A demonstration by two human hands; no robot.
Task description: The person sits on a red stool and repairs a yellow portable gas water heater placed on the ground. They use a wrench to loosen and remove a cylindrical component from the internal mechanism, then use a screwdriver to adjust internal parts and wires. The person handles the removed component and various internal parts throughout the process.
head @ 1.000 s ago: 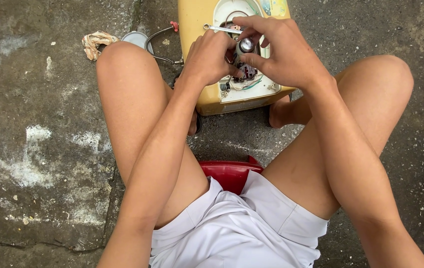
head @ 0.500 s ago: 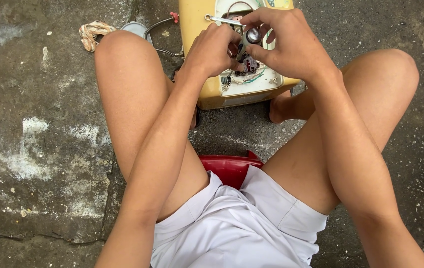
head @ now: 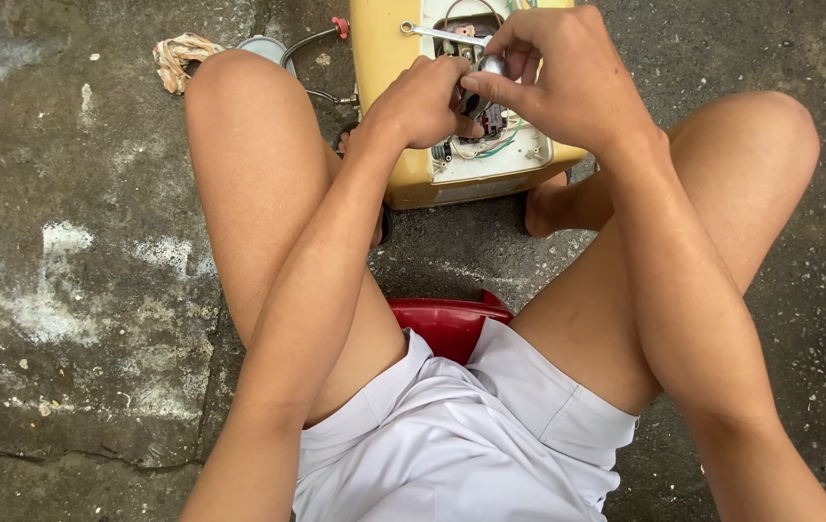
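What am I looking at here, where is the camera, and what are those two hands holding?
The camera sits on a person's head and looks down at their own bare knees and white shorts. They sit on a low red plastic stool on rough grey concrete ground. In front stands a yellow box-shaped appliance, opened, with coloured wires showing. The left hand steadies parts inside it. The right hand pinches a small shiny metal piece. A silver wrench lies on top, and a crumpled rag lies farther left.
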